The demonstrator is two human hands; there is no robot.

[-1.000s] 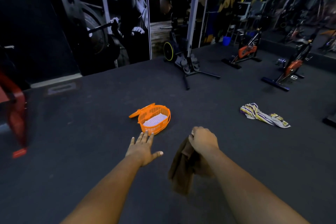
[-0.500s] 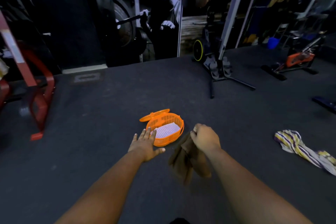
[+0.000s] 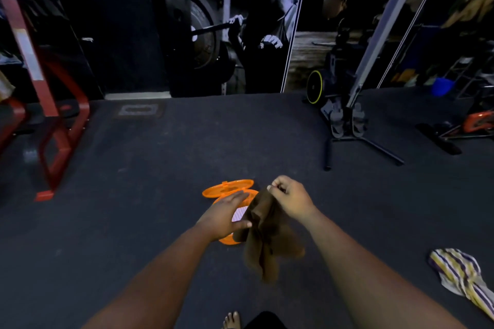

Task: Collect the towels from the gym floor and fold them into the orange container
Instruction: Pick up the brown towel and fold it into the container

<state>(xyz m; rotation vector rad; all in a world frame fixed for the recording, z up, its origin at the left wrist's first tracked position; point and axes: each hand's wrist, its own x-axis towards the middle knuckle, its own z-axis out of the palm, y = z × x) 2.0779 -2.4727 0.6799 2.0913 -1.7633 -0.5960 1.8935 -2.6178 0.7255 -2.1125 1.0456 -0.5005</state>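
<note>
Your left hand (image 3: 223,218) is flat, fingers straight, over the orange container (image 3: 232,240) mid-floor – lid (image 3: 227,188) open behind it. Your right hand (image 3: 290,196) pinches the brown towel (image 3: 270,238) at its top; it hangs just right of the container, overlapping its rim. Striped towel (image 3: 459,274) lies crumpled by the floor's right edge – well apart.

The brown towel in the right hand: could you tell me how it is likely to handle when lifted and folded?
Probably floppy: the brown towel hangs in loose folds below the right hand pinching its top. Likely light, since one pinch carries it. It may need the open left hand to steady it.
</note>
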